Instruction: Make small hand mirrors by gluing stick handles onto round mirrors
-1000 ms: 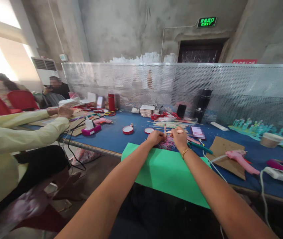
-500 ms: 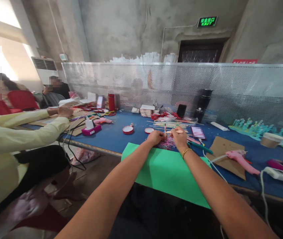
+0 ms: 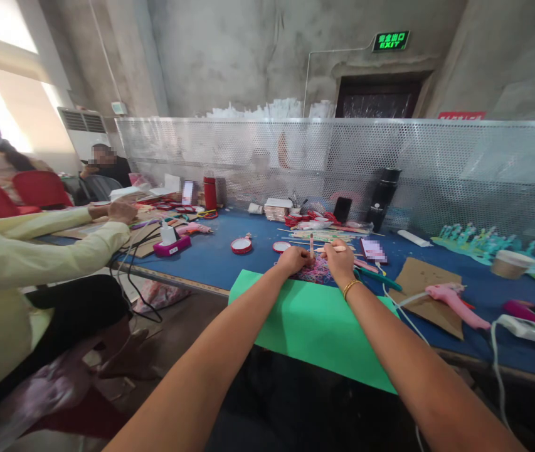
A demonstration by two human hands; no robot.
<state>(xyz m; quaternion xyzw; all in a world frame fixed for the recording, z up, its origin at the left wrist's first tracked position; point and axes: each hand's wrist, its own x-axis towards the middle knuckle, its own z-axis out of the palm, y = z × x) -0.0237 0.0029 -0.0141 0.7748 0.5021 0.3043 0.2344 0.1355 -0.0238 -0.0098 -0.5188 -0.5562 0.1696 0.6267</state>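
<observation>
My left hand [image 3: 296, 258] is closed, its fingertips pinching a thin pinkish stick [image 3: 312, 245] that stands upright. Close by on the right, my right hand [image 3: 340, 262] grips a pale, pen-like tool [image 3: 335, 249] whose tip points left at the stick. Beneath both hands lies a tangle of pink and purple threads [image 3: 317, 272]. A green sheet [image 3: 309, 326] hangs over the table's front edge under my forearms. Fine detail at the fingertips is too small to make out.
On the blue table [image 3: 211, 257] are round red-rimmed tins [image 3: 241, 245], thin sticks [image 3: 326, 236], a phone [image 3: 374, 250] and a black bottle [image 3: 384, 199]. Rightward, a pink glue gun [image 3: 458, 304] rests on cardboard [image 3: 418, 282]. A co-worker's yellow sleeve [image 3: 74, 248] reaches in from the left.
</observation>
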